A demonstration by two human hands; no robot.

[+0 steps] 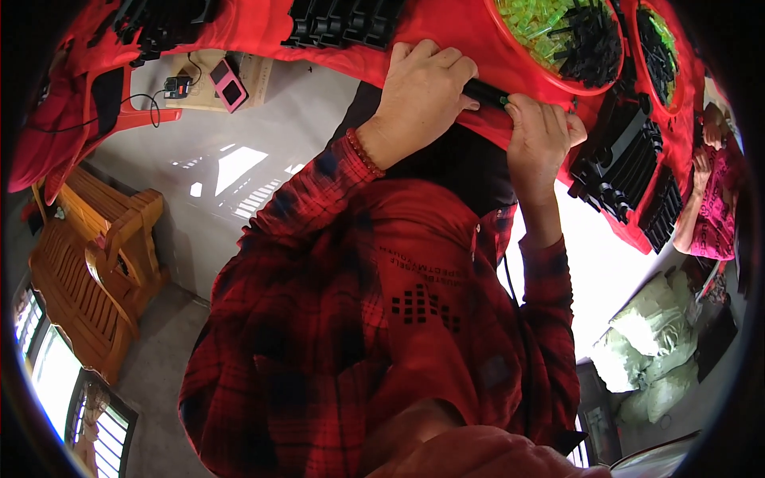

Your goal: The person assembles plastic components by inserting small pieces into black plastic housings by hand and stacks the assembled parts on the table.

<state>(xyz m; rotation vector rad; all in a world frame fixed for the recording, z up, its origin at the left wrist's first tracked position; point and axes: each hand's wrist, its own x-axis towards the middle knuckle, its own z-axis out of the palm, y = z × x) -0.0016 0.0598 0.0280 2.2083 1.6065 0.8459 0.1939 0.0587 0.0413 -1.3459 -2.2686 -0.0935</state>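
Holding black tube [489, 94] at edge of red cloth [446, 25], closing left hand [426, 99] around one end, pinching other end near green bit [504, 101] with right hand [545, 134], near bowl [586, 92].

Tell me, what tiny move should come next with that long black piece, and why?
Perhaps the right grip should press gently on the end of the black piece: its fingertips are at that end, beside a small green spot, while the left grip holds the piece farther along.
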